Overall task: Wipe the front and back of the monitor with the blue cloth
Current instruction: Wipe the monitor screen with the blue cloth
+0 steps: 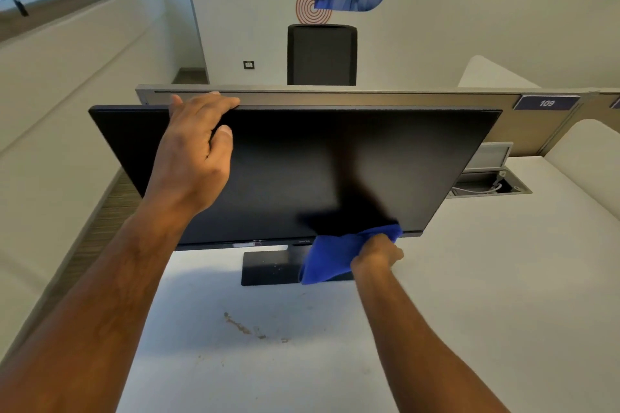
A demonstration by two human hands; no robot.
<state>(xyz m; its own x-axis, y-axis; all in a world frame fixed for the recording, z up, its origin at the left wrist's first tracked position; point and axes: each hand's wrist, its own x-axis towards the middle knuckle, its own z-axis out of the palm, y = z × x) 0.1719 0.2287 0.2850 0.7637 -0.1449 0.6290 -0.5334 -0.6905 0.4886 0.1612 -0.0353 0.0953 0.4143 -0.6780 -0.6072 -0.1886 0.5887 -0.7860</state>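
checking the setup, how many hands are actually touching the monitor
2. The left hand grips the monitor by its top edge near the left corner; the right hand holds the blue cloth against the screen's lower edge, above the stand.

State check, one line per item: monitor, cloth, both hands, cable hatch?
monitor: screen dark, upright on its stand
blue cloth: bunched, against the screen's lower edge
left hand: grips the monitor's top edge
right hand: grips the cloth
cable hatch: lid raised
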